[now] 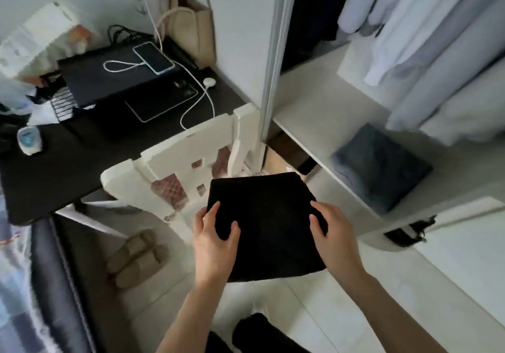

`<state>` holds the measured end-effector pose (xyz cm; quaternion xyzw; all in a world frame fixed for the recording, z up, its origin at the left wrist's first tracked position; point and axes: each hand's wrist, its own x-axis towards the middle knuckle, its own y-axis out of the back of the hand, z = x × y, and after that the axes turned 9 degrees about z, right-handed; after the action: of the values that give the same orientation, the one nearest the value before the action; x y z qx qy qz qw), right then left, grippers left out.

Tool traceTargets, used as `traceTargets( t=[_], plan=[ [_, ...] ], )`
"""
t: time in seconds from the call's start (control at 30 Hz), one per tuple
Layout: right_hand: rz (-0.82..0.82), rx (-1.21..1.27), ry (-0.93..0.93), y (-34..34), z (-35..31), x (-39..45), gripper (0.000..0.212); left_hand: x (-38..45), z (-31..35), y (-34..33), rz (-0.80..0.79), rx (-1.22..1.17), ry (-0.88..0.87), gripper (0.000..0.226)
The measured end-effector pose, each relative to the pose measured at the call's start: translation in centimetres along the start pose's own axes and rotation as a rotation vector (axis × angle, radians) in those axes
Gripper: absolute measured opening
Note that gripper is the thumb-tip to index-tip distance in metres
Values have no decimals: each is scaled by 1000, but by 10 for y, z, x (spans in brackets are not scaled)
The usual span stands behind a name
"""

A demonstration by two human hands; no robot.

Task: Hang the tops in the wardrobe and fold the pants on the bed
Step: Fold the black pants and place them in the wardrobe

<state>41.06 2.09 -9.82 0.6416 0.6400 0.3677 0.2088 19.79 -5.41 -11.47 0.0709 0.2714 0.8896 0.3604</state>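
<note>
The left hand (pixel 216 239) grips the left edge of the folded black pants (pixel 266 227): its fingers (pixel 211 213) lie spread along the edge on top, the thumb presses the cloth from above, and what is underneath cannot be seen. The right hand (pixel 332 232) holds the right edge the same way, fingers (pixel 319 210) lightly curled over the fabric. The pants form a flat dark square held in the air between the hands, above the pale floor (pixel 300 311) and just in front of a white chair (pixel 175 158).

At far left lies the edge of a bed (pixel 16 284) with a patterned cover. Beyond it a dark table (pixel 54 166) carries a black laptop (pixel 109 76), a phone (pixel 153 58) on top of it with a white cable (pixel 196 98), and a tablet (pixel 161 101). A beige bag (pixel 191 24) hangs on the wall. A pair of slippers (pixel 136 257) sits on the floor beneath the chair.

To the right stands the open wardrobe (pixel 314 112), light tops (pixel 437 38) hanging inside, and a folded grey garment (pixel 382 166) lying on its shelf.
</note>
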Motion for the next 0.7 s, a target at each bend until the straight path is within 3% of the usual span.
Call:
traceTargets(
  t=[0.33, 0.5, 0.7],
  plan=[
    [231, -98, -322, 50, 91, 46, 32, 57, 87, -150, -369, 61, -301, 47],
    [436, -112, -506, 62, 121, 93, 24, 89, 134, -238, -595, 75, -429, 44],
    [750, -59, -616, 66, 157, 168, 42, 140, 217, -354, -715, -71, -601, 55]
  ],
)
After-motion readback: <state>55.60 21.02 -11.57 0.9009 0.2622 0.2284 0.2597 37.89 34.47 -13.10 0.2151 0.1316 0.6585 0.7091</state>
